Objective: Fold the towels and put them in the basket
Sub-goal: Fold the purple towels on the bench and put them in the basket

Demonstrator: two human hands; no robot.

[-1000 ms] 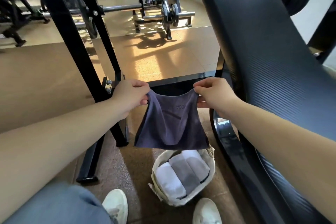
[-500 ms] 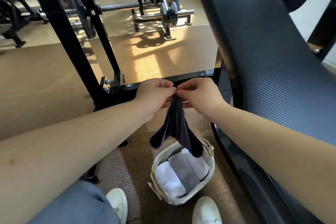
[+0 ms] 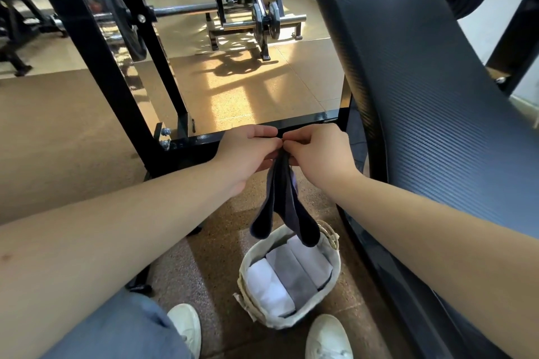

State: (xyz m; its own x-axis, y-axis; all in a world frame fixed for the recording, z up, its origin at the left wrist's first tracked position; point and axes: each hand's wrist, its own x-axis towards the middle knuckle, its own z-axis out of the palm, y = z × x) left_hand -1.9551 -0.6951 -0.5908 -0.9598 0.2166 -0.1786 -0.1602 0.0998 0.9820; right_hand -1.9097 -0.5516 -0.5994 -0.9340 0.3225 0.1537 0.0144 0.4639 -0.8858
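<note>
Pinched the dark towel (image 3: 284, 207) at its top edge, left hand (image 3: 248, 151) and right hand (image 3: 318, 154) knuckle to knuckle, fingers curled on the cloth. Hung doubled, long axis vertical, straight below the fingers, tail over the far rim of the basket (image 3: 336, 267). Equally near either hand. Held 3 folded towels (image 3: 291, 275) inside — white, grey, white.

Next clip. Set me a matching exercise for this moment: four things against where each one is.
Things: 1 dark towel; 2 basket; 3 grey towel; 4 barbell.
Places: A standing on the floor; B pinched between the left hand and right hand, hanging; C far back, past the black frame; D in the basket, middle of the row.
Pairs: 1-B, 2-A, 3-D, 4-C.
</note>
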